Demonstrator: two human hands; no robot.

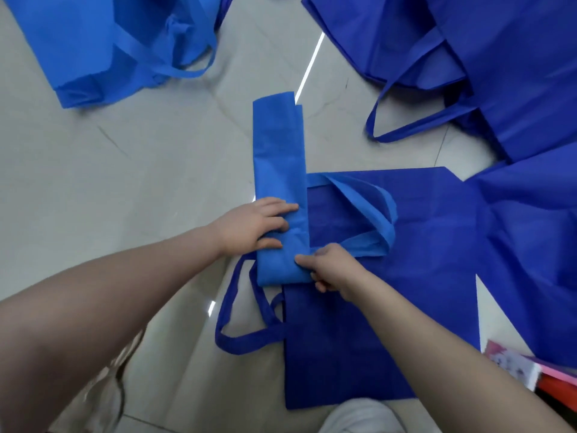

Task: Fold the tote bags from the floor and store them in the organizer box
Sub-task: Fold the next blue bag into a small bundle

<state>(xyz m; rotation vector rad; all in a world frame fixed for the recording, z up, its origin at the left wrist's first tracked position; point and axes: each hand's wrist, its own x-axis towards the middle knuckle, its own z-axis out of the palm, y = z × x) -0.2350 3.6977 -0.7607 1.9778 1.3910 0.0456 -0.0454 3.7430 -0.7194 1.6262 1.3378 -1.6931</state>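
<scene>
A light blue tote bag (278, 170), folded into a long narrow strip, lies on the floor in the middle of the view. Its handles (379, 226) trail to the right over a dark blue tote bag (390, 307) lying flat beneath. My left hand (257, 225) presses flat on the strip's near part from the left. My right hand (331, 268) pinches the strip's near right corner, thumb on top. The organizer box (537, 375) shows only as a pink, white and red corner at the lower right edge.
More tote bags lie around on the pale tiled floor (125, 182): a light blue one (93, 48) at the top left, and dark blue ones at the top right (499, 64) and the right (537, 245). White fabric (359, 417) shows at the bottom edge.
</scene>
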